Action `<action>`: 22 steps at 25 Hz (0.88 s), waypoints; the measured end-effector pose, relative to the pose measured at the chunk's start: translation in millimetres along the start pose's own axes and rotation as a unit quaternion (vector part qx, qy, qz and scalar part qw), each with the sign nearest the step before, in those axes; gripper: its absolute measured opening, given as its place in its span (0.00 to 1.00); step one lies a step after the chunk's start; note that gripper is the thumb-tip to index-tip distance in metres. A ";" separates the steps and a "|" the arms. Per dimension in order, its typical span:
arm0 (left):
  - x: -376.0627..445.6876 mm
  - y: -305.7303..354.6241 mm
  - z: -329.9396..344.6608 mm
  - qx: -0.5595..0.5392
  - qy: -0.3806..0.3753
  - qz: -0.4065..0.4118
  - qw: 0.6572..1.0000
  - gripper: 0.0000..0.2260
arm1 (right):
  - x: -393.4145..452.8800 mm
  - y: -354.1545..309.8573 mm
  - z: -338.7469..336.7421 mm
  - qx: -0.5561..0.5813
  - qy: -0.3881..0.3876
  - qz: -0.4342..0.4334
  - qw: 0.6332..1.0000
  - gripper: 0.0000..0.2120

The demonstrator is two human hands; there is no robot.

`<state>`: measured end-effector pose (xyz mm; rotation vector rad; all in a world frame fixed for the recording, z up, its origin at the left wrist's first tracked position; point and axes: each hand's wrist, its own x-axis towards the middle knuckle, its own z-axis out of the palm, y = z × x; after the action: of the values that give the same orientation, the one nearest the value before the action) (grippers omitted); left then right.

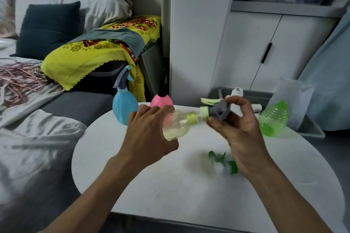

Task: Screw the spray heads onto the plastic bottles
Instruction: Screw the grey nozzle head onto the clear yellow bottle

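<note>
While your left hand [149, 130] grips the pale yellow bottle [175, 127] on its side at the centre of the frame, your right hand [236, 125] pinches the grey spray head [219, 111] just right of it — the head's light green collar sits close to the bottle's threaded neck, not yet on it. Lower right of centre, a green spray head [225, 164] lies on the white table [151, 185]. A green bottle [273, 119] lies at right; blue [125, 106] and pink [161, 100] bottles stand behind.
</note>
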<state>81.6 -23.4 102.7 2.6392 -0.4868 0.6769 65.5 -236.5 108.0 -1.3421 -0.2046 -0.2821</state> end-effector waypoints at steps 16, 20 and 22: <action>-5.5 -3.0 -6.8 0.055 -0.091 0.064 0.992 0.33 | -9.2 -3.2 -6.0 -0.588 -0.140 -0.202 0.770 0.17; -10.0 -2.3 -5.6 0.045 -0.114 0.077 0.989 0.33 | -21.6 3.1 -1.6 -0.430 -0.204 -0.074 0.876 0.11; -9.1 -1.8 -7.5 0.036 -0.123 0.080 0.988 0.32 | -21.4 1.8 -4.9 -0.402 -0.215 -0.091 0.886 0.10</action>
<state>71.9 -16.5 103.7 2.7888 -0.7638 0.4198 45.7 -239.2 98.7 -2.2155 -0.6393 -0.2278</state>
